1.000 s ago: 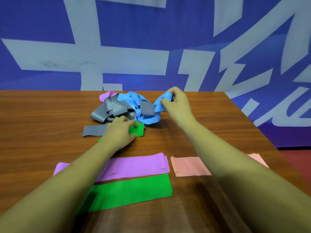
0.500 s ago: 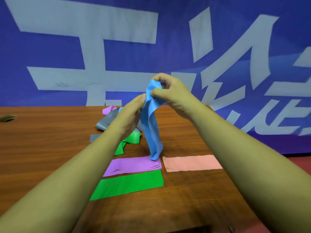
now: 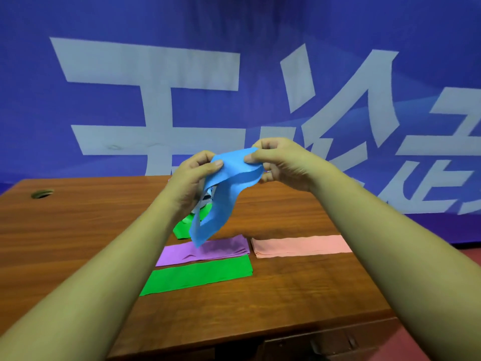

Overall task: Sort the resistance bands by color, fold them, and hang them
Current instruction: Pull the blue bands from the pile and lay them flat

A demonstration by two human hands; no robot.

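Observation:
A blue resistance band [image 3: 226,194] hangs in the air above the table, pinched at its top edge by both hands. My left hand [image 3: 190,178] grips its left corner and my right hand [image 3: 283,162] grips its right corner. The band's loose end dangles down toward a flat purple band stack [image 3: 208,250]. In front of that lies a flat green band [image 3: 197,276], and a pink band [image 3: 302,245] lies to its right. Behind my left wrist a loose green band [image 3: 184,226] and bits of the unsorted pile show, mostly hidden.
The wooden table [image 3: 78,230] has a round cable hole [image 3: 41,194] at the far left. Its front edge runs along the bottom right, with red floor beyond. A blue banner with large white characters [image 3: 156,74] fills the background.
The blue band was lifted out of the pile and raised. My left hand left the pile and took hold of the band's top edge, so both hands now spread it.

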